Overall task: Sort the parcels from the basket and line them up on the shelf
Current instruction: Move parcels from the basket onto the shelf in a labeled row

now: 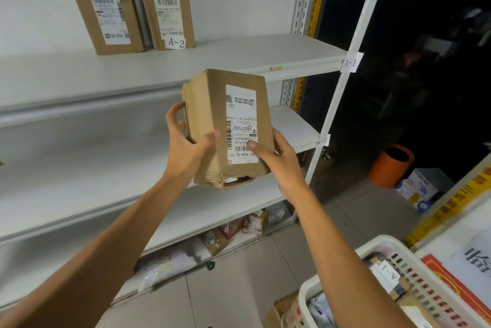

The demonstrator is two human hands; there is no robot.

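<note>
I hold a brown cardboard parcel (pixel 212 125) with a white shipping label in the air in front of the white shelf (pixel 239 56). My left hand (pixel 186 141) grips its left side, thumb on the front face. My right hand (pixel 279 160) grips its lower right side, thumb pressed on the label. Two flat cardboard parcels lean upright against the wall on the upper shelf: the left one (pixel 106 14), and beside it the right one (pixel 166 12), with an "A-2" tag. The white basket (pixel 345 274) at the bottom right holds several more parcels.
An "A-1" tag (pixel 350 62) marks the upper shelf's post. Lower shelf boards run below. Loose packets lie on the floor under the shelf (pixel 212 242). An orange bin (pixel 390 165) stands on the floor at the right, in a dark area.
</note>
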